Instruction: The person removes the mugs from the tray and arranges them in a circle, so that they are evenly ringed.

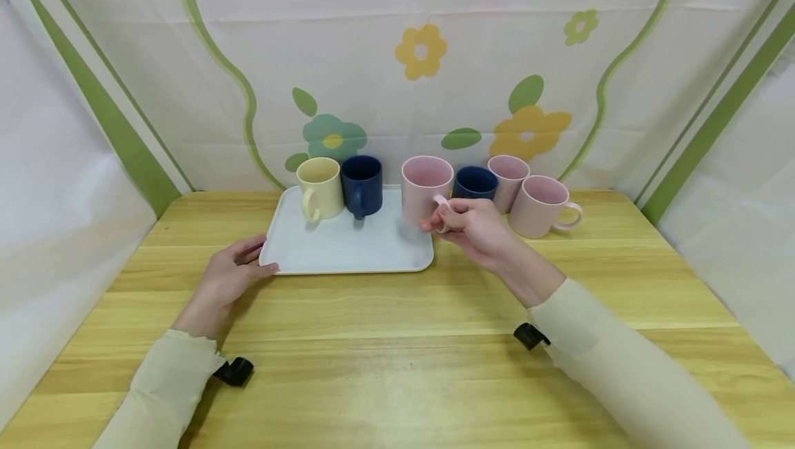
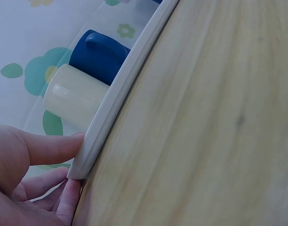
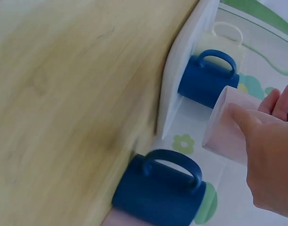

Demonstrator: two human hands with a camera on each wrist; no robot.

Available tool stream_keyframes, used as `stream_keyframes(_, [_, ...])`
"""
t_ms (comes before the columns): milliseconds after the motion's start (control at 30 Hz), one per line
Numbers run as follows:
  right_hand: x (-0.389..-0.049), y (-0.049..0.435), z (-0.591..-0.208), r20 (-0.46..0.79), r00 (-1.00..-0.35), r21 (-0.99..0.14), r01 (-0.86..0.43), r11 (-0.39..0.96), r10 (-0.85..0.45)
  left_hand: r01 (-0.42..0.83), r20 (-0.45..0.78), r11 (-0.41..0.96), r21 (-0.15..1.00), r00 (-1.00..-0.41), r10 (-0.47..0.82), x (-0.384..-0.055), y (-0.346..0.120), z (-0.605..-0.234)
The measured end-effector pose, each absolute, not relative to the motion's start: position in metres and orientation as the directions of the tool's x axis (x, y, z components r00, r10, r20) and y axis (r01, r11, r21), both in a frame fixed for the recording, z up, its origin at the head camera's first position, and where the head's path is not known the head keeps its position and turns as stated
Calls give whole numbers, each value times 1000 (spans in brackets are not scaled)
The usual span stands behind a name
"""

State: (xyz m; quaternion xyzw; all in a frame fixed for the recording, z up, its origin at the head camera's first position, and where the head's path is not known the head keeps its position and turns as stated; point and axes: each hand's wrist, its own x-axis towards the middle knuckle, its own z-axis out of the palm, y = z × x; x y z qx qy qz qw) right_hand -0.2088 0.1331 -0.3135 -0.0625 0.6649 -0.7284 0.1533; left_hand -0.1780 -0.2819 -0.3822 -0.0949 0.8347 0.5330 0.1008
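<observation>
My right hand grips a pink mug by its handle, over the right end of a white tray. In the right wrist view that pink mug hangs off the surface, its base apart from the tray. At the tray's front left corner, my left hand pinches the rim, thumb on top and fingers at the outer side and underneath. Side by side at the back left of the tray stand a cream mug and a dark blue mug, both upright with handles toward the front.
Right of the tray stand a second dark blue mug, partly behind my right hand, and two more pink mugs, one at the back and one nearer with its handle pointing right. A flower-patterned cloth rises behind the wooden table.
</observation>
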Motion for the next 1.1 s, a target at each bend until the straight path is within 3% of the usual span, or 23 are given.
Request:
stream_keyframes(667, [-168, 198, -304, 7, -936, -991, 41, -127, -353, -271, -278, 417, 868, -960, -46, -176, -281, -380])
stream_keyframes(1100, [-155, 211, -313, 98, -916, -968, 4, -252, -390, -270, -280, 414, 869, -959, -38, -175, -280, -380])
